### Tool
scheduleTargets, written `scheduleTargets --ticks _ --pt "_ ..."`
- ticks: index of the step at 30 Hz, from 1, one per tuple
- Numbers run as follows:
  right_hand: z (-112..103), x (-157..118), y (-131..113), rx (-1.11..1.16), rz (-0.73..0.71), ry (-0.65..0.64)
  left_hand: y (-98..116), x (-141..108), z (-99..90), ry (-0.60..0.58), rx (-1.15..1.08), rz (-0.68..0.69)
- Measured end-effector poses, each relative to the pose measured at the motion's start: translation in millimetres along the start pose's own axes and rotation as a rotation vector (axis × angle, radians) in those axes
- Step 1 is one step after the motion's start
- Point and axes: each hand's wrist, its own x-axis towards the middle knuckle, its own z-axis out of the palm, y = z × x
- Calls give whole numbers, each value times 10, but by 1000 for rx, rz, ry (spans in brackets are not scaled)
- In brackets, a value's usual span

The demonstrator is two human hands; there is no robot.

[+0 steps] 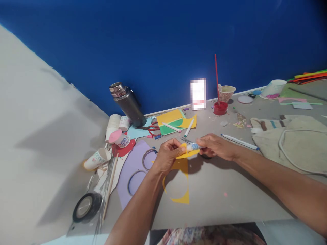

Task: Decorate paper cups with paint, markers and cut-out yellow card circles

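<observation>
A yellow piece (182, 156) is held in the left hand (170, 153), and a white-and-blue tube (193, 147) is gripped against it by the right hand (209, 145). A grey flask (129, 108) is leaned near the blue wall (163, 51) on the worktop (219, 200).

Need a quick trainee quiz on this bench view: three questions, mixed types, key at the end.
1. True or false: the left hand grips a yellow piece.
2. Which thing stands in the red pot?
A) green marker
B) red stick
C) flask
3. Fill in: the yellow sheet on the table has a large hole whose shape is ______.

Key: 1 true; 2 B; 3 round.
</observation>
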Motion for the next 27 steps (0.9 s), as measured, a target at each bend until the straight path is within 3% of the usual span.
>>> scheduleTargets --ticks 17,23,27 --pt "61 -33 -60 -188 -39 131 -19 12 -37 31 75 17" --pt "39 2 -35 108 -68 175 -88 17 -33 45 211 34" --pt "0 12 -65 375 -117 193 -100 42 -50 121 142 60"
